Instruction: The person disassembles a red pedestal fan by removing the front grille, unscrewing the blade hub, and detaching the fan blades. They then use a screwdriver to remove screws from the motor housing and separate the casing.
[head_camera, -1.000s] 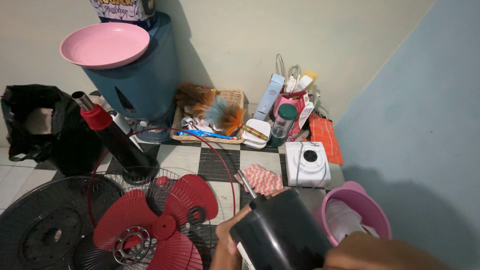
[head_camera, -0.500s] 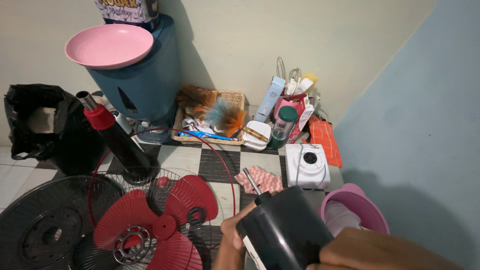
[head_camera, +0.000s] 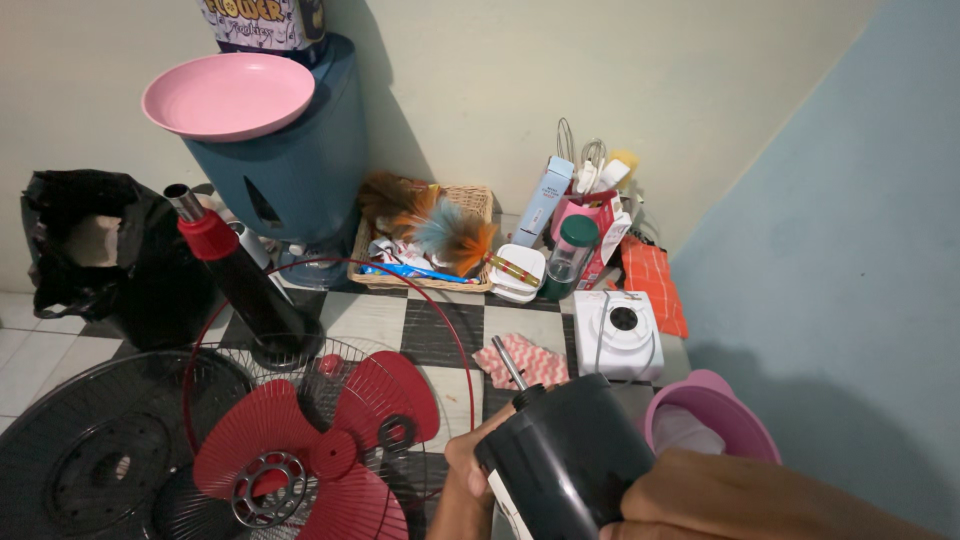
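Both my hands hold a black fan motor housing (head_camera: 572, 455) at the bottom centre, its metal shaft (head_camera: 508, 362) pointing up and away. My left hand (head_camera: 470, 470) grips its left side from below. My right hand (head_camera: 700, 495) wraps its rear on the right. A red fan blade (head_camera: 320, 440) lies on the floor to the left, on top of a wire grille (head_camera: 300, 400). A second black grille (head_camera: 100, 450) lies at the far left. The fan's black stand with a red collar (head_camera: 235, 270) rises behind the blade.
A pink bucket (head_camera: 710, 420) stands by my right hand. A white appliance base (head_camera: 622, 332), a checked cloth (head_camera: 525, 360), a basket with a feather duster (head_camera: 430, 240), a blue bin (head_camera: 290, 170) with a pink plate and a black bag (head_camera: 95, 260) line the wall.
The motor housing has risen a little and turned slightly in my hands. My right hand has come further into view along the bottom edge.
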